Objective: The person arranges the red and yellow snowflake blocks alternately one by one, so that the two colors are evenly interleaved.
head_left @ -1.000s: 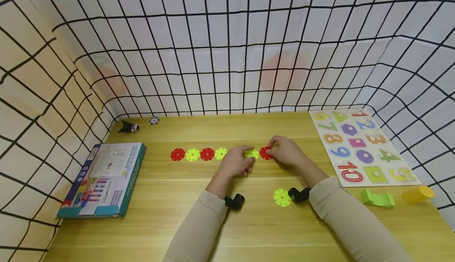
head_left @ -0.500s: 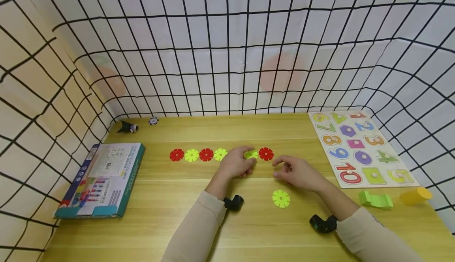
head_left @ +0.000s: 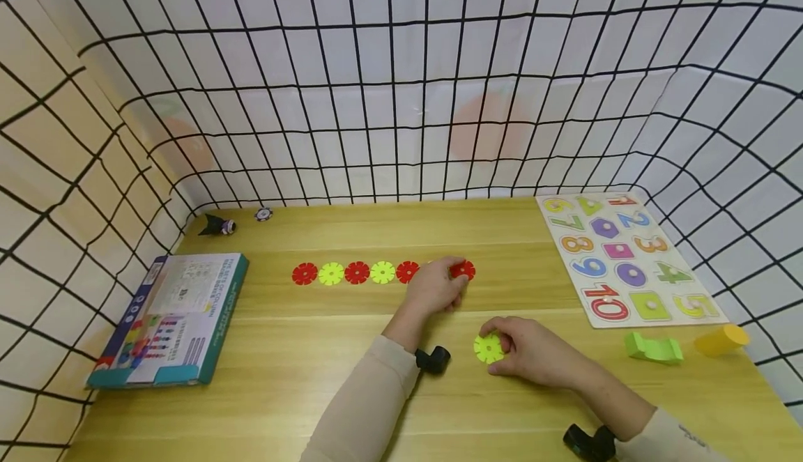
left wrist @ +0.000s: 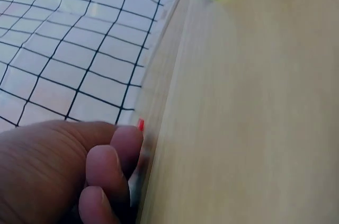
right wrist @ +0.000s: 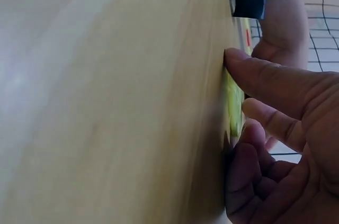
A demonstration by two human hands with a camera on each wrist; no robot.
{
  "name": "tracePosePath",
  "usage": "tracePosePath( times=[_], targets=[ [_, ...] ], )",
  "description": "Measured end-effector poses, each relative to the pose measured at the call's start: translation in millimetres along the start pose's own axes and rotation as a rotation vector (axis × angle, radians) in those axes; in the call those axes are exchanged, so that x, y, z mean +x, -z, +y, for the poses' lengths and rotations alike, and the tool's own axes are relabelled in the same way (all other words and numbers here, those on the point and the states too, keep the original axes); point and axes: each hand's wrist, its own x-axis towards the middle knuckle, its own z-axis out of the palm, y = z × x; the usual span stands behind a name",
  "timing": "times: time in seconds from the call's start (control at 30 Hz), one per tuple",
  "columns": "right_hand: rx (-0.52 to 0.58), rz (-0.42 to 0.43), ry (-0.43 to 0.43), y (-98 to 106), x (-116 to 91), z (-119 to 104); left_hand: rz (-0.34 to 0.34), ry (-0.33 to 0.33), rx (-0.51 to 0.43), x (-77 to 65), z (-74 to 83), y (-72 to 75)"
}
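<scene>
Several notched snowflake discs lie in a row, alternating red and yellow-green, in the head view. My left hand point(head_left: 436, 286) holds the red snowflake disc point(head_left: 464, 270) at the row's right end, index finger at its top and thumb below. That hand mostly hides the yellow-green disc beside it; a red disc point(head_left: 407, 272) shows left of the hand. Nearer me, my right hand point(head_left: 533, 352) pinches a separate yellow-green snowflake disc point(head_left: 488, 348) by its edges. The right wrist view shows this disc point(right wrist: 233, 107) low against the table, between thumb and fingers.
A boxed set point(head_left: 169, 316) lies at the left. A number puzzle board point(head_left: 596, 253), a green block point(head_left: 654, 348) and an orange cylinder point(head_left: 721, 340) are on the right. A small dark figure point(head_left: 217, 225) and a chip point(head_left: 263, 214) sit back left, near the wire mesh point(head_left: 376, 106).
My right hand has let go of the red end disc and come down to grip the separate yellow-green one. My left hand has shifted right, from the yellow-green disc to the red end disc.
</scene>
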Motion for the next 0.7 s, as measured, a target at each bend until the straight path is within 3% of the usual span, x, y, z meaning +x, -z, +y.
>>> tracePosePath(
  times=[0.37,0.57,0.7],
  targets=[
    [-0.016,0.028,-0.052,0,4,0,0.023,0.045,0.013,0.9,1.1,-0.1],
    [0.094,0.018,-0.055,15,9,1,0.016,0.065,-0.017,1.3,1.6,0.7],
    [0.139,0.111,-0.123,31,20,1,0.007,0.074,-0.027,2.1,0.9,-0.1]
  ],
)
